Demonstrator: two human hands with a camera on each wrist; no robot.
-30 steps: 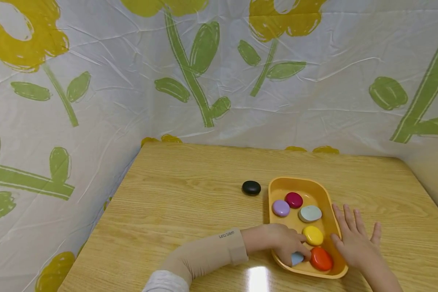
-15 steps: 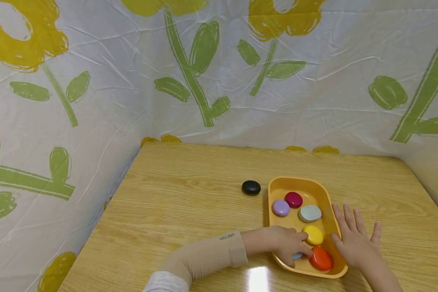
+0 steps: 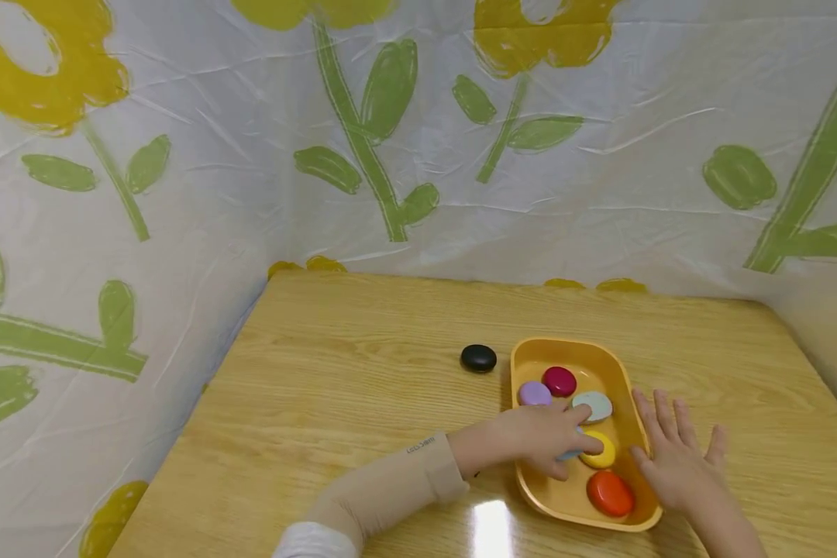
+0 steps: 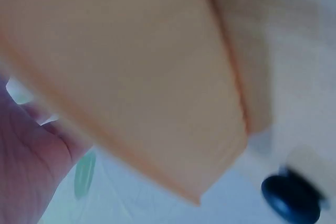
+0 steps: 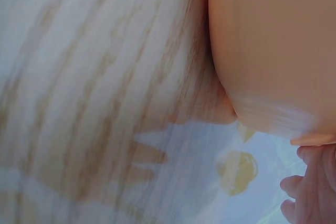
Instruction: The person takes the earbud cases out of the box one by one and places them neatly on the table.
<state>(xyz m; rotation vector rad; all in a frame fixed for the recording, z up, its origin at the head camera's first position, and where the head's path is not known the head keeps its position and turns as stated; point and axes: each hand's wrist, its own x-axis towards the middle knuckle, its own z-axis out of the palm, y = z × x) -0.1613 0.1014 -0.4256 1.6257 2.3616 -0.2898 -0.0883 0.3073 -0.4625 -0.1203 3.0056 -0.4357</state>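
My left hand [image 3: 545, 435] is inside the orange tray [image 3: 572, 346], fingers bent and thumb below, pinching a light blue pebble-shaped piece [image 3: 569, 455] that is mostly covered by the fingers. Its fingertips overlap the yellow piece [image 3: 599, 450] and reach the pale grey-green piece [image 3: 593, 405]. A purple piece [image 3: 534, 393] and a dark red one [image 3: 560, 380] lie just beyond the hand; an orange-red piece [image 3: 610, 494] sits at the tray's near end. Fingers spread, my right hand [image 3: 687, 465] rests against the tray's right rim, its thumb touching the edge.
Outside the tray, to its left, a black smooth piece [image 3: 478, 358] lies on the wooden table [image 3: 363, 349]. Behind and to the left hangs a white cloth [image 3: 237, 155] printed with yellow flowers and green leaves.
My left hand has shifted away from the tray's near left corner, farther into the tray, carrying the light blue piece towards the yellow one. The right hand has stayed at the rim.
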